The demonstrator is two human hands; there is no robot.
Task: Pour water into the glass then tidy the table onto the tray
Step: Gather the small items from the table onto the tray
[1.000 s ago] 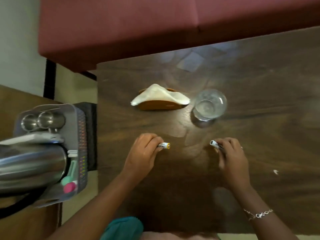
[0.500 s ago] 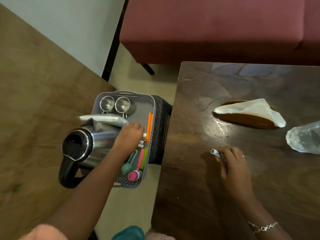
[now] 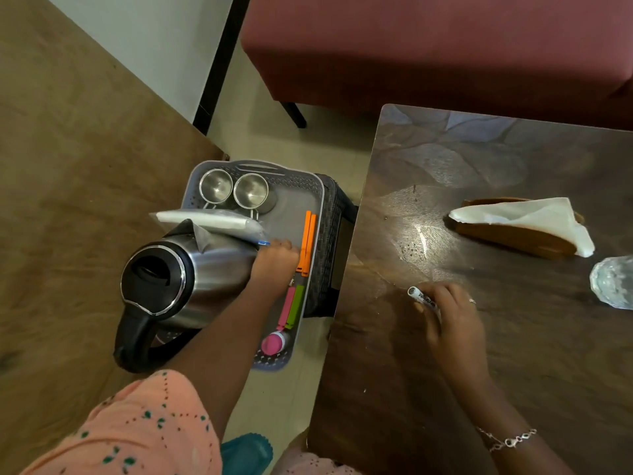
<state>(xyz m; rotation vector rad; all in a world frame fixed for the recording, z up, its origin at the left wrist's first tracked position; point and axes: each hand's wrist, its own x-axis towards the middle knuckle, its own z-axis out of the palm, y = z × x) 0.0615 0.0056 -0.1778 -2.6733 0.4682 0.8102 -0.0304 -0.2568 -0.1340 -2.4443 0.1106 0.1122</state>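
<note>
A grey tray (image 3: 302, 185) sits on a low stand left of the dark wooden table (image 3: 394, 389). It carries a steel kettle (image 3: 191, 279), two steel cups (image 3: 216, 186), a plastic bag (image 3: 205, 219), orange clips (image 3: 307, 241), and pink and green clips (image 3: 293, 306). My left hand (image 3: 274, 265) is down in the tray beside the orange clips, fingers curled; what it holds is hidden. My right hand (image 3: 455, 323) rests on the table, gripping a white marker (image 3: 419, 296). The glass (image 3: 613, 282) with water stands at the right edge.
A wooden holder (image 3: 507, 236) with a white napkin (image 3: 534, 217) lies on the table behind my right hand. A pink-capped item (image 3: 273, 342) sits at the tray's near end. A dark red sofa (image 3: 411, 46) runs along the far side.
My left hand left the table with a yellow-tipped marker and reached into the tray; the view swung left. My right hand stayed on its marker.
</note>
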